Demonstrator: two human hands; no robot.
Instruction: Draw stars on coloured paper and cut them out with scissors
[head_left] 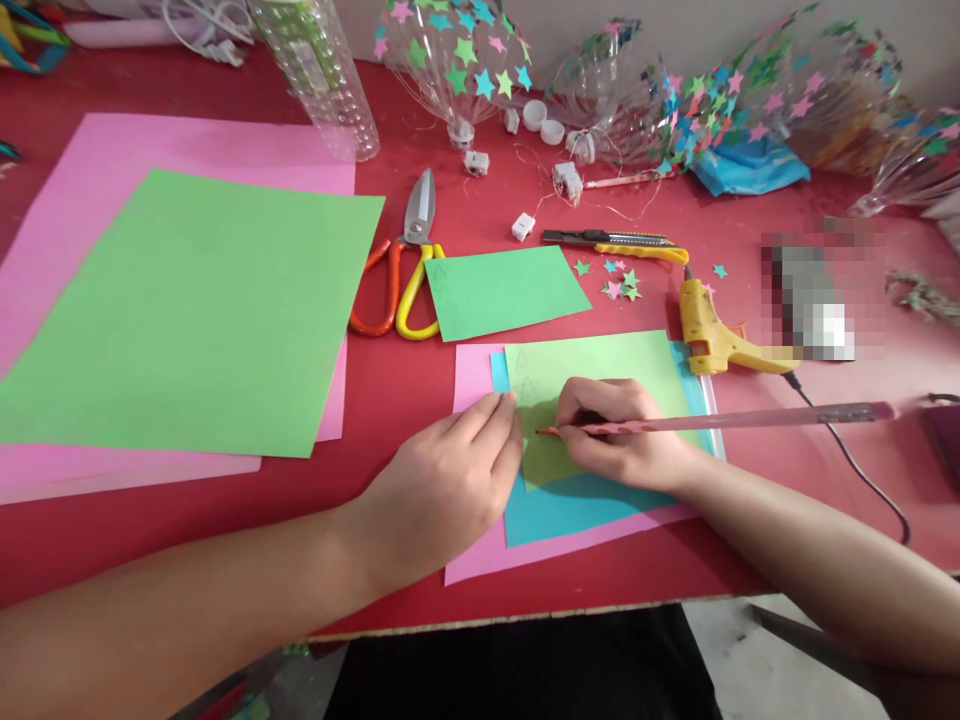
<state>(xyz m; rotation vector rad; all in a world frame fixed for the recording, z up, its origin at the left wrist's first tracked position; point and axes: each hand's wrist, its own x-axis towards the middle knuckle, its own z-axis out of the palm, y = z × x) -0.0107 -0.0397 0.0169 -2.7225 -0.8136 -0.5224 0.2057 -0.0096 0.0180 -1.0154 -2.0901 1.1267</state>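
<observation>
My right hand (626, 430) is closed around a long pink pencil (720, 418). Its tip touches a light green sheet of paper (600, 358) near the left edge, where faint triangular pencil marks run down the sheet. My left hand (465, 465) lies at that same edge, fingers together and slightly bent, fingertips on the paper; its thumb is hidden. Under the light green sheet are a blue sheet (555, 515) and a larger pink sheet (472, 560). A darker green paper piece (506, 293) with faint marks at its left corner lies just beyond.
Scissors (420, 215), a yellow cutter knife (641, 250), a yellow glue gun (705, 330) with a cord and small paper stars (613, 290) surround the papers. A large green sheet (195, 310) lies left. Behind stand a plastic bottle (322, 80) and star-covered clear ornaments (454, 60).
</observation>
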